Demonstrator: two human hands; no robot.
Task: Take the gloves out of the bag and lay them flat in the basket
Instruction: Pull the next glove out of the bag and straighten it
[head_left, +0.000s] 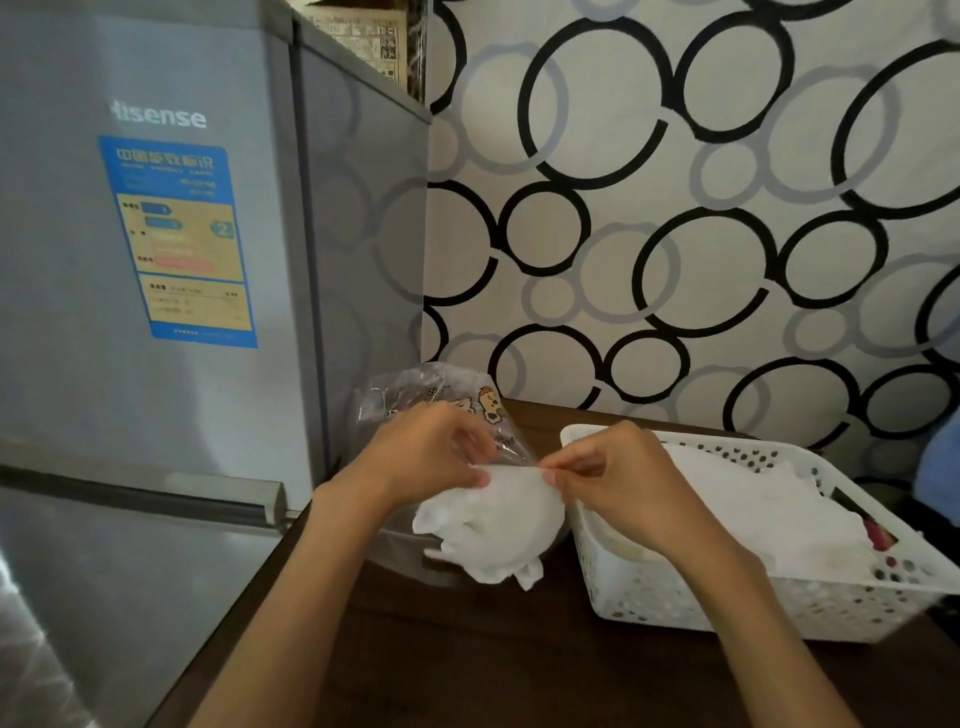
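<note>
I see a thin white glove (493, 525) hanging just left of the basket (675, 608), above the table (467, 649). My left hand (426, 457) and right hand (613, 478) each pinch its top edge, fingers curled. The bag (447, 395) sits behind it, left of the basket. More gloves (753, 499) lie in the basket.

Your left hand (426, 457) and right hand (613, 483) are bare, with no gloves, rings or watch showing. Both forearms are uncovered to the near edge of view; no sleeve shows. Your fingers (571, 460) are slim, nails short.
</note>
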